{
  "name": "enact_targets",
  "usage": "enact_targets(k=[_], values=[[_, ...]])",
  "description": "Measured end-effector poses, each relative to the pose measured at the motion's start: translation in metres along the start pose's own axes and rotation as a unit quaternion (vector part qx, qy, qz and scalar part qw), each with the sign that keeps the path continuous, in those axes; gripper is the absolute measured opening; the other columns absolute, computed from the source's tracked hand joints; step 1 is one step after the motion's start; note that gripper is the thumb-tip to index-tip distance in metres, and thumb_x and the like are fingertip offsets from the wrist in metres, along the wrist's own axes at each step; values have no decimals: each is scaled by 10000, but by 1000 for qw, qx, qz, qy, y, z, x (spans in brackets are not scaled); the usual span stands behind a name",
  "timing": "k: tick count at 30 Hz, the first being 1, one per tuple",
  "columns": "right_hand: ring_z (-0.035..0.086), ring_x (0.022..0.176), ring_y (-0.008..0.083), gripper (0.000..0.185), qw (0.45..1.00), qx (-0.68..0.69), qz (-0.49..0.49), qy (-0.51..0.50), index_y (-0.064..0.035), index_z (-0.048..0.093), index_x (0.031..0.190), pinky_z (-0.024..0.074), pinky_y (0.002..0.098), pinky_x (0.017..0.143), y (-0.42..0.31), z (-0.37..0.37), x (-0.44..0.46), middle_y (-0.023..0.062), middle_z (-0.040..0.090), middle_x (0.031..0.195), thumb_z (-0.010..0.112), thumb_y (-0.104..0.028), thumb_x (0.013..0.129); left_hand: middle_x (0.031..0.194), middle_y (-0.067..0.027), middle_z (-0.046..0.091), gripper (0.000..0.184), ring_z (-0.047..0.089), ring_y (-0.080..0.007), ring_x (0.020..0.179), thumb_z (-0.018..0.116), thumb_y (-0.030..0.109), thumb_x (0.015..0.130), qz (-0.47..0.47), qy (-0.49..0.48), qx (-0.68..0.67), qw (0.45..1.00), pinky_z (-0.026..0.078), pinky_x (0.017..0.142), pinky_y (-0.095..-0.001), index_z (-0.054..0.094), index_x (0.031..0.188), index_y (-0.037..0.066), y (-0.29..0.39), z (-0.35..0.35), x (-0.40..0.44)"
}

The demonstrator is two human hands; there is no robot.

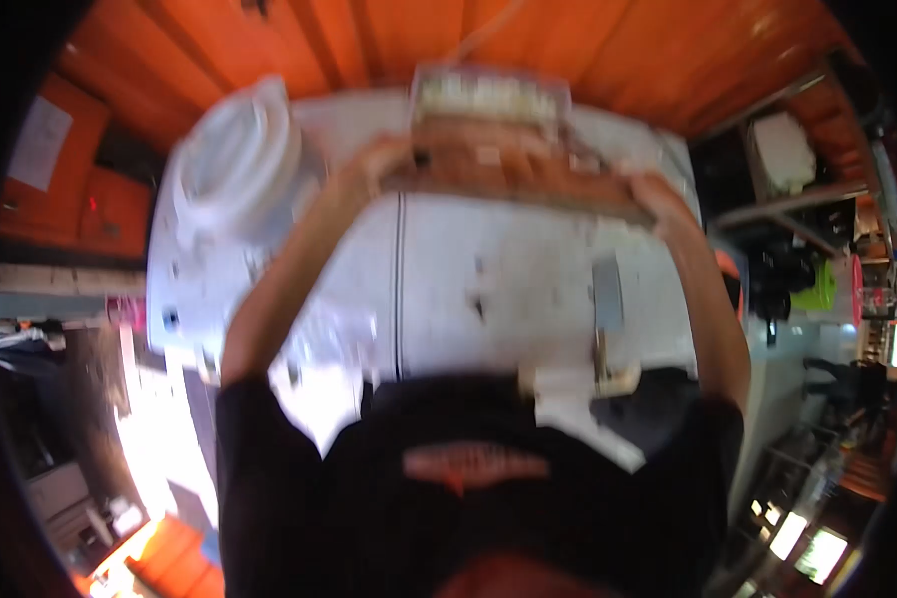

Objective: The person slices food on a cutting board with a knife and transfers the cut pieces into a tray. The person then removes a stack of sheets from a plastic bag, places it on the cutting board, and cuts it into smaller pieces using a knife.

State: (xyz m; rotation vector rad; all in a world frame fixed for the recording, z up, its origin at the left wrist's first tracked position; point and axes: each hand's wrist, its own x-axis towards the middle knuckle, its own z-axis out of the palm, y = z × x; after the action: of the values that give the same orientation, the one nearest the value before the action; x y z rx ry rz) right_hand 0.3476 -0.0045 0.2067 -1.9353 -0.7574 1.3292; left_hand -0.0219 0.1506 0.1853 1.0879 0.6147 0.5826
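A brown wooden board [508,169] spans the far middle of the white table [448,289], blurred by motion. My left hand [384,159] grips its left end and my right hand [658,194] its right end, with both arms stretched forward. Whether the board touches the table, I cannot tell. Right behind it stands a clear-sided container [488,97] with pale contents. Nearer me on the right lies what looks like a cleaver, its broad grey blade [606,289] pointing away from me.
White round plastic basins or lids [239,159] stand at the table's back left. Clear plastic [329,334] lies at the front left. An orange corrugated wall [389,40] rises behind the table. To the right is a shelf frame [787,209] with a white item on it.
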Motion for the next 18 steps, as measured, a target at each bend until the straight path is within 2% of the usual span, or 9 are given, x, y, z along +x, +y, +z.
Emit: enact_targets(k=[3,4,5,6,7,9,12,14,18], values=[[649,813,157,272,996,44,-5,76,-6,670,1010,501,294,744,11,38,-37,75,692,903,599,-254,923,841,-7,640,212,563,-97,680,638,281,885,-160,64,-3,985,431,594,-236,653,971,89,12,-6,-24],[654,825,156,295,991,106,7,78,11,667,1007,505,290,748,7,51,-63,76,694,919,615,-268,924,961,-37,644,364,601,-134,872,587,363,910,-66,105,-114,986,472,739,-296,611,1122,69,21,20,-50],[654,825,156,295,991,106,16,81,11,667,1007,505,290,748,20,57,-65,76,694,919,615,-268,924,1223,-104,581,567,564,-239,1118,507,465,928,-22,21,-176,984,471,915,-406,475,1324,60,11,19,-72],[656,837,158,305,989,114,4,99,27,662,1010,507,286,759,46,65,-64,80,696,935,616,-263,930,1419,-127,440,682,454,-336,1279,429,544,934,18,25,-282,959,399,1032,-528,338,1441,97,2,40,-94],[659,850,161,314,984,128,-18,120,43,657,1014,510,282,769,59,73,-62,85,697,951,617,-258,935,1468,-127,373,684,423,-346,1304,411,552,938,65,-29,-369,927,393,1032,-552,311,1453,113,-8,62,-106],[659,846,163,302,979,171,-48,97,50,653,1007,510,282,775,59,91,-68,90,697,954,603,-241,944,1517,-127,306,686,393,-356,1329,394,560,942,107,-81,-458,879,387,1033,-576,285,1465,129,-23,88,-113],[661,831,162,279,971,224,-57,59,48,653,988,513,280,769,52,107,-79,96,697,960,591,-222,952,1430,-125,437,667,369,-342,1347,481,518,932,150,-23,-490,859,393,1014,-576,350,1430,94,-30,108,-109],[663,819,159,268,968,245,-39,44,38,656,977,515,276,759,56,109,-67,97,697,962,592,-221,952,1360,-125,497,565,468,-310,1273,567,327,919,77,215,-216,949,468,950,-543,393,1388,63,-39,114,-98],[652,727,164,349,984,177,-24,14,21,644,1002,529,305,669,44,89,-75,99,683,884,559,-315,964,1255,-132,565,459,580,-285,1140,571,134,877,35,186,-217,958,538,865,-491,455,1307,24,-42,102,-76]])
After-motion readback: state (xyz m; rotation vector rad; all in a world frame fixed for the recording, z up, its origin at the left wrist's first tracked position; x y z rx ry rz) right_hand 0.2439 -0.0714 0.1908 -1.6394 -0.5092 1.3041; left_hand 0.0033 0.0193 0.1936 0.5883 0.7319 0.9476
